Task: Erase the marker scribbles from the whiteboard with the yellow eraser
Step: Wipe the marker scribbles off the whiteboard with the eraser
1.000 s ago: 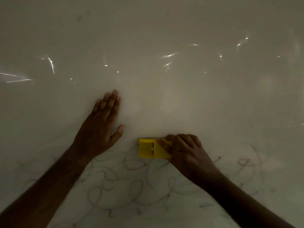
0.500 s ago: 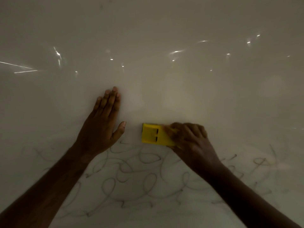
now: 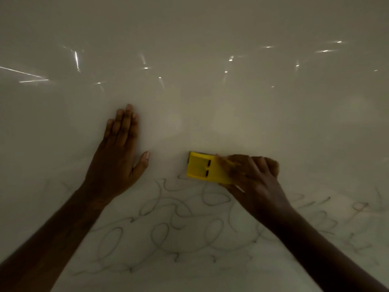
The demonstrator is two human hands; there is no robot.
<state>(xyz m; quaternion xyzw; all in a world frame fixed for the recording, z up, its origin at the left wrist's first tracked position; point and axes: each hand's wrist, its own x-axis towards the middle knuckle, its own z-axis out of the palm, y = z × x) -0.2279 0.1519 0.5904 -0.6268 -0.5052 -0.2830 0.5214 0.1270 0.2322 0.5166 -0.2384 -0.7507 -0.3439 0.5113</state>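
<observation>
The whiteboard (image 3: 210, 102) fills the whole view in dim light. Looping dark marker scribbles (image 3: 168, 226) cover its lower part, with fainter ones at the lower right (image 3: 328, 220). My right hand (image 3: 254, 178) grips the right end of the yellow eraser (image 3: 202, 167), which lies flat on the board at the scribbles' upper edge. My left hand (image 3: 117, 157) rests flat on the board to the left of the eraser, fingers together and thumb out, holding nothing.
The upper half of the board shows no marks, only small bright light reflections (image 3: 230, 59). Both forearms reach in from the bottom corners. No board edge or other object is in view.
The eraser and my right hand have slid up the board and a little to the right. The scribbles now sit lower relative to the eraser. My left hand stays flat in place.
</observation>
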